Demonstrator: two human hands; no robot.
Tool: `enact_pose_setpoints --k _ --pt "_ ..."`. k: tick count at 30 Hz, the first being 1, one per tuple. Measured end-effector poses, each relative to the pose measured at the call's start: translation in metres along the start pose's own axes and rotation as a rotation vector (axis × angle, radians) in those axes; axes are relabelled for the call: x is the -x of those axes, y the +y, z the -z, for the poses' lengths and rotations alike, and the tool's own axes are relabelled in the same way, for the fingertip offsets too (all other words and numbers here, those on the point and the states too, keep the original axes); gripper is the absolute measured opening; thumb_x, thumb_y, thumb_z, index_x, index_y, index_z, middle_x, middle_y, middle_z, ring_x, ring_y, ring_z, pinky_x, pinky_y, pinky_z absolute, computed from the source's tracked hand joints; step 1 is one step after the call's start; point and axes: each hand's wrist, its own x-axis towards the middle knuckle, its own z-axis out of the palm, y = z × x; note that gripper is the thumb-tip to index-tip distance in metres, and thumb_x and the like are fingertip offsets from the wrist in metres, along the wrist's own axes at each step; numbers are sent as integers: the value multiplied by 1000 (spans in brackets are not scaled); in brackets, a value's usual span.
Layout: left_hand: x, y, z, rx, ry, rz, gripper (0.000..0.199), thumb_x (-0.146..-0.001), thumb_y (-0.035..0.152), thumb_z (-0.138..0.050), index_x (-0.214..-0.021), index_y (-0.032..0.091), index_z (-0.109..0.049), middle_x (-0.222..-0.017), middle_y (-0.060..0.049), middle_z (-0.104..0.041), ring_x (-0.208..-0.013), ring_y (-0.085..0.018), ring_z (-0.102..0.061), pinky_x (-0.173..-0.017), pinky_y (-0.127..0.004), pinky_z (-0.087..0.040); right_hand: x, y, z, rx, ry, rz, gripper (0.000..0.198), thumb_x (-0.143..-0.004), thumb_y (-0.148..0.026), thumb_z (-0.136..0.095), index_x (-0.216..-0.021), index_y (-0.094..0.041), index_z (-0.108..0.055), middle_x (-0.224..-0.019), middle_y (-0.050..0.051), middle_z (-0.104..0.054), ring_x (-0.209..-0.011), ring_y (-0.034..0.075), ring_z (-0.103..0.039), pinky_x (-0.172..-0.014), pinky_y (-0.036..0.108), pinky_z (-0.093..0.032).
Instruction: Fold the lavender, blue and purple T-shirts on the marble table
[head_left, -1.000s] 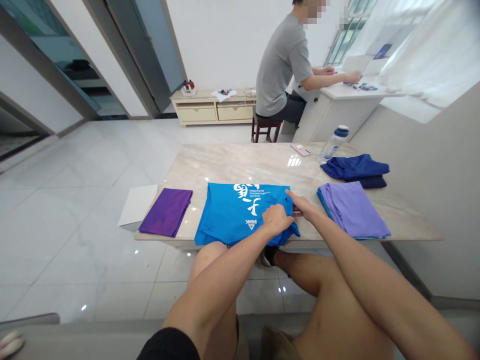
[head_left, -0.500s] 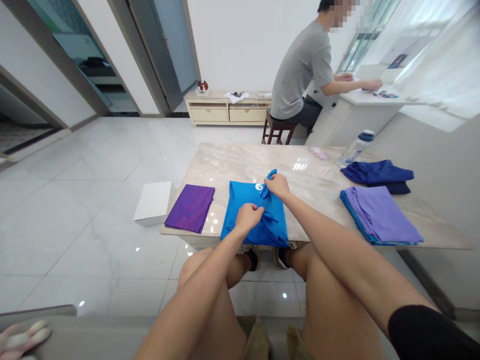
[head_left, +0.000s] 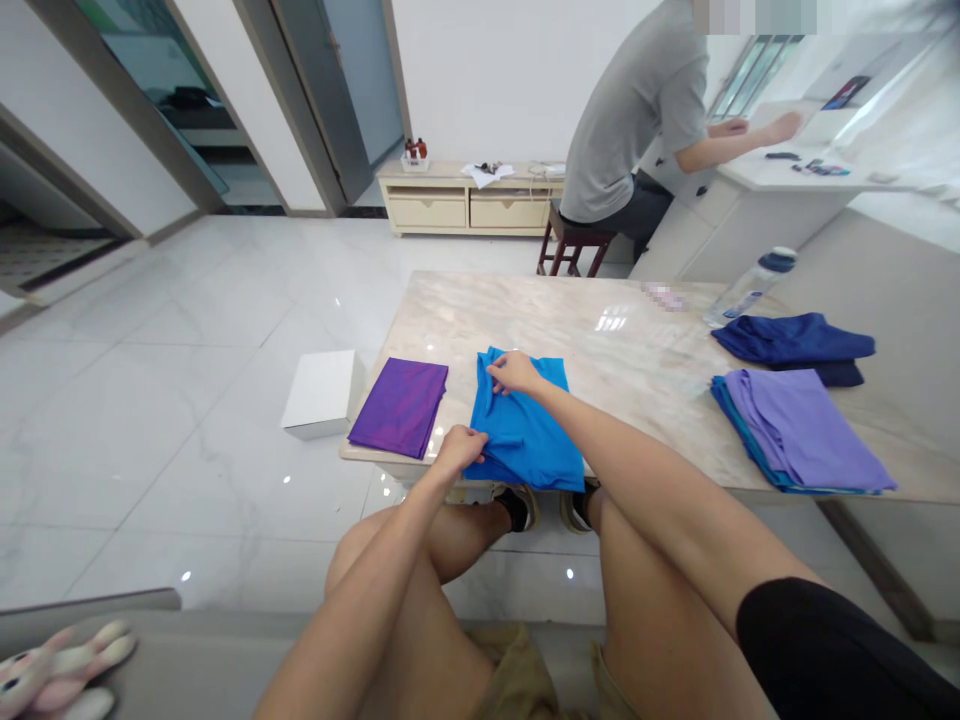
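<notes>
Blue, squarish, creased cloth lies with left hand pinching its edge, right hand (grip unclear) over loose folds.

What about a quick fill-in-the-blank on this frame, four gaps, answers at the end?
1. The left hand and right hand both touch a garment coloured ____.
2. The folded cloth just left of that garment is coloured ____.
3. The person in grey sits on a ____.
4. The white box rests on the ____.

Missing words: blue; purple; stool; floor.
</notes>
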Motion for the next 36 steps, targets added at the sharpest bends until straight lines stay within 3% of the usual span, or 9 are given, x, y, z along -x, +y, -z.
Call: enact_pose_setpoints --k 7,12,15,19,22,25,27,33,36 --pt "-1 -1 15 -71 -28 -5 42 -103 40 -48 -71 20 -68 -70 -10 -76 -65 -23 -71 -61 -29 -46 7 12 30 -209 -75 51 16 -113 -22 -59 -106 -12 -70 -105 14 -86 -69 13 -79 -60 18 -60" --pt "-5 11 14 -312 66 -118 48 -99 58 -60 -66 23 -65 -78 -13 -78 -86 -31 -77 -69 -33 -46 23 45 53 -11 -124 35 13 -109 -23 -67 -105 -12 -73 -102 13 -86 -64 13 -76 -55 19 -57" --pt "-6 12 14 -437 115 -170 32 -95 44 -67 -69 24 -67 -88 -12 -81 -100 -33 -79 -74 -32 -47 40 62 42 211 -249 114 19 -106 -29 -71 -101 -13 -79 -98 12 -87 -74 19 -80 -64 22 -59" --pt "-9 7 23 -470 165 -172 16 -94 32 -65 -90 25 -78 -106 -12 -85 -111 -34 -79 -82 -34 -51 72 72 1 297 -360 342 23 -100 -33 -79 -115 -16 -85 -122 12 -86 -115 28 -81 -94 27 -60" --pt "-17 1 32 -427 308 -237 29 -99 29 -62 -121 22 -78 -124 -14 -83 -118 -33 -78 -93 -36 -56 96 67 -27 59 -662 447 44 -97 -29 -81 -138 -15 -78 -137 13 -81 -122 26 -79 -98 27 -60" --pt "-30 -2 37 -307 341 -275 32 -105 33 -59 -125 14 -76 -125 -20 -83 -119 -32 -79 -102 -37 -57 103 59 -31 -210 -991 403 42 -100 -25 -76 -141 -16 -75 -134 12 -82 -110 20 -81 -87 25 -63" --pt "-38 0 37 -257 310 -266 31 -107 31 -57 -123 13 -76 -121 -20 -84 -116 -30 -80 -101 -35 -58 94 59 -14 -291 -892 298 27 -103 -27 -74 -126 -14 -80 -123 12 -85 -103 19 -81 -79 23 -63" --pt "-52 13 29 -186 219 -294 36 -111 38 -52 -122 14 -76 -107 -15 -86 -93 -24 -83 -83 -28 -59 52 104 67 -454 -157 -102 4 -98 -18 -80 -97 -14 -79 -101 10 -84 -83 14 -77 -71 20 -61" --pt "-56 22 28 -195 191 -313 43 -110 50 -55 -116 15 -79 -91 -12 -85 -89 -28 -83 -80 -30 -56 50 133 86 -455 -34 -215 9 -96 -9 -78 -89 -12 -76 -90 9 -82 -76 12 -73 -72 19 -60"
